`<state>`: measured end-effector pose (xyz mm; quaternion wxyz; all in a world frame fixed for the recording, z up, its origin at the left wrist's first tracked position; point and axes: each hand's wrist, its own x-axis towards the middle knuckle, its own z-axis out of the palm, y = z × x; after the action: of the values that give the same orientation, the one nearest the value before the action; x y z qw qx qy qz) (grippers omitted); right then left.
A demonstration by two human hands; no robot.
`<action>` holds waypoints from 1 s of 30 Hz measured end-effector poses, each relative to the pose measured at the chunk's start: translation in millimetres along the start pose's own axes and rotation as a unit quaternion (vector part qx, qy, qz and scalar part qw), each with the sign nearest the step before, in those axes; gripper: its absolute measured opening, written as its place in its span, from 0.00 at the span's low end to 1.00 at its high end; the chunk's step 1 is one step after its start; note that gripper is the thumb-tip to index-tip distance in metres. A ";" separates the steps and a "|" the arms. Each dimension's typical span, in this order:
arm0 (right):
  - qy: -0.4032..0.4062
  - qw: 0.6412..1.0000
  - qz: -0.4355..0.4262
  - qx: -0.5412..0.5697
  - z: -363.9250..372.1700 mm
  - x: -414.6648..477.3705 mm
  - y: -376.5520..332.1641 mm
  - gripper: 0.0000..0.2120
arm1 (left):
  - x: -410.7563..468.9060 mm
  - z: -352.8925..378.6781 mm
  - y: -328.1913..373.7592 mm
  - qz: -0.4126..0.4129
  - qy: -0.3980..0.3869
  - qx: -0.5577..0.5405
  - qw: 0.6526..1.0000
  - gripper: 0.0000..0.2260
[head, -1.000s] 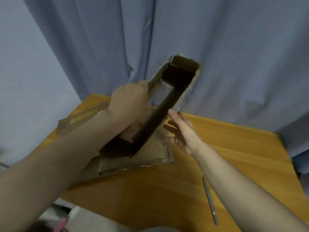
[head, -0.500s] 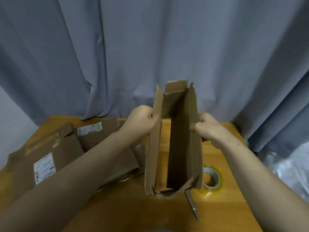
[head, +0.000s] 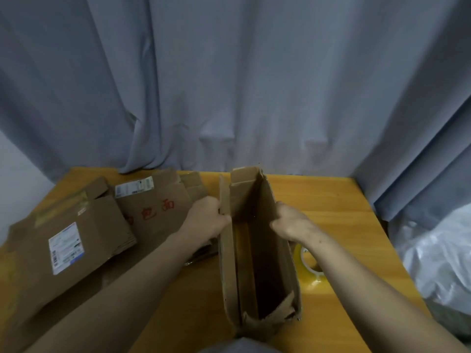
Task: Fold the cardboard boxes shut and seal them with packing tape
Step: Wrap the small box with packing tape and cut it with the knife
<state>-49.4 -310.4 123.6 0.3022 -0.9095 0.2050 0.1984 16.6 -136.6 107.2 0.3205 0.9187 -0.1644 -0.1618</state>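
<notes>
A pleated grey-blue curtain (head: 254, 85) hangs behind a yellow wood-grain counter (head: 331, 200). Flattened corrugated cartons (head: 84, 225) with white shipping labels lie fanned across its left side, and a crumpled white plastic bag (head: 438, 256) sits off its right edge. The tall, narrow cardboard box (head: 284, 271) stands open at the counter's centre, lower than half a second ago, when its top rose against the curtain. As before, the left hand (head: 206, 220) clasps its left wall and the right hand (head: 293, 222) its right wall. A glossy roll of packing tape (head: 309, 267) lies just right of the box.
</notes>
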 end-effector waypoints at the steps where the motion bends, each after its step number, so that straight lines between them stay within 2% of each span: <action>1: 0.001 1.000 -0.001 0.000 0.4 0.9 0.5 0.27 | 1.1 1.6 -1.0 -0.001 0.007 -0.001 1.000 0.08; 2: 0.001 1.000 -0.002 0.000 1.0 1.4 1.3 0.27 | 0.4 0.9 -0.2 -0.003 0.011 0.000 1.000 0.02; 3: -0.001 1.000 -0.003 0.000 1.5 1.1 1.7 0.28 | 1.7 1.2 -2.6 -0.003 0.015 0.006 1.000 0.11; 5: -0.007 1.000 -0.003 -0.002 1.5 -0.9 3.4 0.29 | 0.7 0.6 -4.9 0.006 -0.004 0.011 1.000 0.33; 6: -0.011 1.000 0.000 -0.001 1.0 -1.5 5.5 0.29 | 0.6 -0.2 -6.0 0.025 0.001 0.024 0.999 0.38; 7: -0.012 1.000 0.003 0.005 0.5 -2.0 7.8 0.30 | 0.4 -0.8 -5.7 0.061 0.013 0.043 0.997 0.37; 9: -0.006 1.000 0.000 0.024 0.5 -1.6 12.9 0.32 | 0.9 -1.2 -5.9 0.182 0.022 0.110 0.977 0.28; 11: 0.010 0.999 -0.027 0.038 1.1 -1.0 17.0 0.35 | 3.1 0.9 -6.8 0.249 -0.023 0.131 0.959 0.19; 13: 0.055 0.995 -0.085 0.022 -0.3 -0.6 21.3 0.38 | 4.6 0.4 -8.8 0.245 -0.065 0.134 0.958 0.14; 15: 0.108 0.981 -0.155 -0.036 -3.6 1.4 24.4 0.38 | 6.9 -2.1 -12.3 0.242 -0.057 0.141 0.958 0.15; 18: 0.087 0.977 -0.180 -0.066 -4.5 6.7 27.8 0.32 | 9.5 -3.6 -12.1 0.251 -0.024 0.128 0.959 0.16; 20: 0.083 0.979 -0.179 -0.042 -2.1 8.4 27.0 0.30 | 12.7 -3.7 -3.5 0.235 -0.001 0.123 0.964 0.20; 22: 0.095 0.977 -0.184 -0.042 1.1 9.8 23.1 0.30 | 22.1 -5.5 9.8 0.207 0.008 0.202 0.957 0.28; 24: 0.103 0.975 -0.191 -0.044 3.9 11.6 19.0 0.31 | 38.5 -6.5 24.2 0.168 -0.015 0.303 0.938 0.40; 27: 0.108 0.974 -0.191 -0.053 6.5 13.2 15.4 0.33 | 62.7 -6.8 40.9 0.110 -0.063 0.352 0.927 0.54; 29: 0.109 0.975 -0.186 -0.053 6.0 14.6 16.1 0.33 | 70.6 -5.6 46.4 0.112 -0.084 0.362 0.922 0.55; 30: 0.108 0.976 -0.184 -0.052 5.4 15.3 17.3 0.33 | 72.9 -4.5 46.9 0.125 -0.089 0.366 0.918 0.51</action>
<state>-46.4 -323.6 104.1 0.2617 -0.9623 0.0550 0.0501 74.3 -198.5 126.6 -0.0365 0.9255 -0.3539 -0.1297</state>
